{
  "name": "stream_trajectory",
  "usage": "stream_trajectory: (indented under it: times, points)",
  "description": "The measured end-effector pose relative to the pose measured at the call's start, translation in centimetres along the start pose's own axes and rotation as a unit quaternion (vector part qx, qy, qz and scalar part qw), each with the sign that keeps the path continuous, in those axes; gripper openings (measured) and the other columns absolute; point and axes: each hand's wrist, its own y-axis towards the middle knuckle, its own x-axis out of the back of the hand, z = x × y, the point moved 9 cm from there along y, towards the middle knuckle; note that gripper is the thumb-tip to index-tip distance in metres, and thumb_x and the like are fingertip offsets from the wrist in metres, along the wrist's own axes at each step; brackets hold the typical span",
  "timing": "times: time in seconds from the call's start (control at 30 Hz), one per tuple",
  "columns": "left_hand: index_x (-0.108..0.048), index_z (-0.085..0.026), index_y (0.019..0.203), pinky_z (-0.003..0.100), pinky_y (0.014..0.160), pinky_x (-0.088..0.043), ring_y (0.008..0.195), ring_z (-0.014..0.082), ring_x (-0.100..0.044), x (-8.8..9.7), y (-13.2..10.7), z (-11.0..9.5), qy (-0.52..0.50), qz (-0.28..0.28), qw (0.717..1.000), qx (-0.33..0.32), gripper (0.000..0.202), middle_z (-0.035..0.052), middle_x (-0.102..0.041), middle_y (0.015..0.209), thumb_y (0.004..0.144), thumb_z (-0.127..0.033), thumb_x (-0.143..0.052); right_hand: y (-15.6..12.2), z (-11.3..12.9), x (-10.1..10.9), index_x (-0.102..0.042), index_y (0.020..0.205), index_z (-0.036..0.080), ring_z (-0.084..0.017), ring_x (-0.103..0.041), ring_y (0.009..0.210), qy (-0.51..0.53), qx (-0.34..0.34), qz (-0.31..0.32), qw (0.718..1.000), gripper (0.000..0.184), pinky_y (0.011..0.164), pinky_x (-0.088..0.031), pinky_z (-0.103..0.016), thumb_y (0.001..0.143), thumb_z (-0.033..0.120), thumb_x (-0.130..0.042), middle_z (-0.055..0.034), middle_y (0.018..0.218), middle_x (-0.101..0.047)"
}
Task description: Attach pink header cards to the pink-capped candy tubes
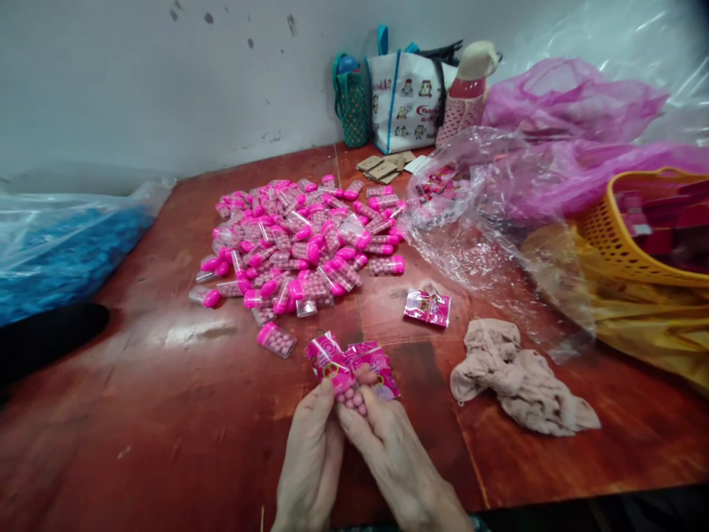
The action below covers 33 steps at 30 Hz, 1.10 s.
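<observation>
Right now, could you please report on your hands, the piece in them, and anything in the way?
Left hand pinching pink wrapper; right hand gripping container of pink balls. Possibly in the way: pink packets just beyond. Container pile farther back.

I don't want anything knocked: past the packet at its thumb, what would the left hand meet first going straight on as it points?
Probably the pile of bottles ahead; depth is unclear, and the left hand might brush the second packet just to the right.
</observation>
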Motion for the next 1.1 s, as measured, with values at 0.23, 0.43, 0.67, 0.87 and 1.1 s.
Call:
stream_trajectory:
  times: [0.23, 0.43, 0.67, 0.87, 1.1]
  points:
    - [-0.071, -0.011, 0.076, 0.03, 0.062, -0.052, 0.06, 0.0184, -0.063, 0.3, 0.4, -1.2, 0.013, -0.02, 0.999, -0.031, 0.021, 0.0066, -0.069, 0.065, 0.063, -0.027, -0.072, 0.4, 0.6, -2.2, -0.063, 0.089, 0.023, -0.016, -0.059, 0.077, 0.027, -0.035, 0.107, 0.993, 0.019, 0.067, -0.044, -0.023, 0.087, 0.035, -0.047, -0.0003, 0.082, -0.064]
    - [-0.07, -0.012, 0.066, 0.017, 0.047, -0.044, 0.049, 0.0096, -0.055, -1.2, 0.0, -0.9, 0.043, 0.034, 0.998, -0.038, 0.01, 0.0022, -0.063, 0.056, 0.07, -0.021, -0.067, 0.3, 0.4, -1.7, -0.061, 0.084, 0.02, -0.015, -0.054, 0.067, 0.048, -0.036, 0.088, 0.994, 0.025, 0.056, -0.041, -0.022, 0.086, 0.041, -0.047, 0.0001, 0.073, -0.059]
    - [-0.071, -0.013, 0.074, 0.025, 0.056, -0.05, 0.058, 0.0159, -0.061, 0.0, 0.6, -1.1, 0.023, 0.021, 0.999, -0.026, 0.016, 0.0052, -0.067, 0.064, 0.07, -0.028, -0.067, 0.6, -0.1, -2.1, -0.062, 0.091, 0.022, -0.018, -0.057, 0.078, 0.048, -0.052, 0.118, 0.991, 0.022, 0.064, -0.043, -0.024, 0.085, 0.038, -0.048, -0.0006, 0.08, -0.061]
    - [-0.071, -0.013, 0.065, 0.029, 0.063, -0.051, 0.068, 0.0204, -0.064, -0.5, 0.2, -0.7, 0.05, 0.027, 0.998, -0.037, 0.014, 0.0077, -0.069, 0.066, 0.067, -0.026, -0.069, 0.3, -0.1, -2.0, -0.061, 0.081, 0.021, -0.016, -0.055, 0.068, 0.061, -0.045, 0.099, 0.992, 0.021, 0.059, -0.042, -0.023, 0.084, 0.039, -0.05, 0.0006, 0.072, -0.058]
    - [-0.07, -0.014, 0.07, 0.029, 0.064, -0.052, 0.063, 0.0182, -0.064, 0.5, 0.1, -0.4, -0.007, -0.002, 1.0, -0.007, 0.019, 0.0058, -0.068, 0.066, 0.064, -0.032, -0.072, 0.9, -0.2, -1.9, -0.058, 0.078, 0.02, -0.016, -0.055, 0.069, 0.027, -0.033, 0.083, 0.996, 0.025, 0.058, -0.041, -0.023, 0.087, 0.04, -0.045, -0.001, 0.076, -0.06]
